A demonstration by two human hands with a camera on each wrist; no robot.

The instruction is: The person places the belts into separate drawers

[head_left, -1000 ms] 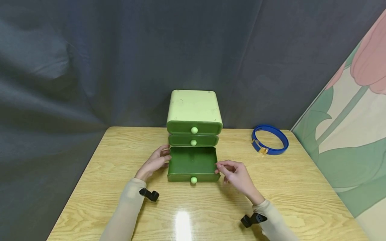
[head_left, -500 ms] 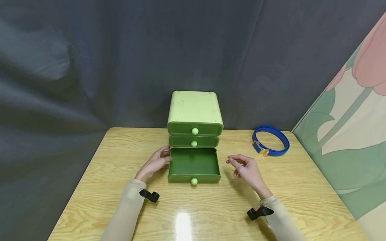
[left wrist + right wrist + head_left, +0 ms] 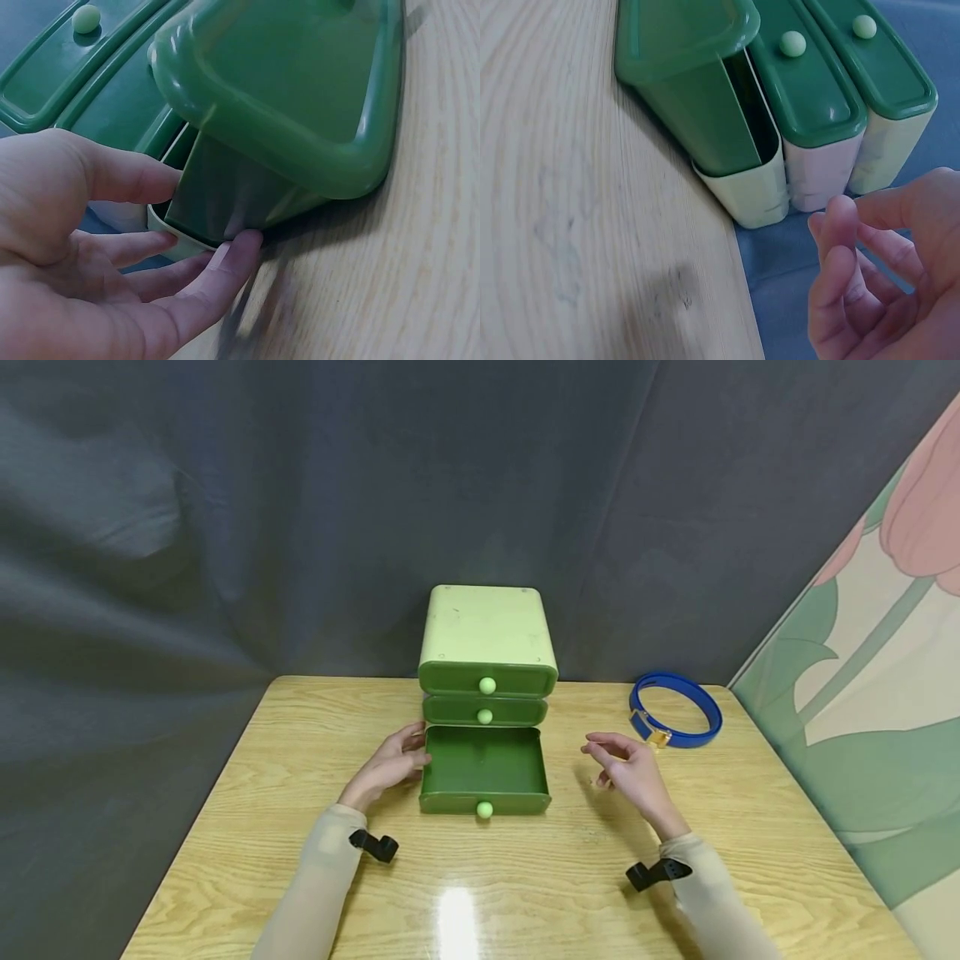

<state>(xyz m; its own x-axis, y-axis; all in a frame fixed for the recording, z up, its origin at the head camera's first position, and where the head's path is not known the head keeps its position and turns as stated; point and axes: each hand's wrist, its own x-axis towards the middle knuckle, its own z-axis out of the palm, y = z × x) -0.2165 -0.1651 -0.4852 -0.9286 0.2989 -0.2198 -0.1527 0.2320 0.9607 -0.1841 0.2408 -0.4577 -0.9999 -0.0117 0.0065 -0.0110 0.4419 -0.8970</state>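
A small cabinet [image 3: 487, 622] with a pale green top and three dark green drawers stands at the back of the table. Its bottom drawer [image 3: 487, 764] is pulled out, with nothing visible inside. My left hand [image 3: 387, 767] is at the drawer's left side; in the left wrist view its thumb touches the drawer's side edge and its fingertips touch the casing's rim. Off to the right, my right hand [image 3: 628, 774] hovers above the table, apart from the cabinet, thumb and index tips close together, with nothing seen between them. A coiled blue belt [image 3: 697, 737] with a gold buckle [image 3: 658, 738] lies beyond it.
The wooden table [image 3: 540, 893] ends at a dark curtain [image 3: 360, 527] right behind the cabinet. A floral panel [image 3: 892, 693] slants along the right side. Both wrists wear black camera bands.
My right hand has left the bottom drawer's right edge and moved right and slightly away, toward the belt. My left hand stays at the drawer's left side. The drawer remains pulled out.
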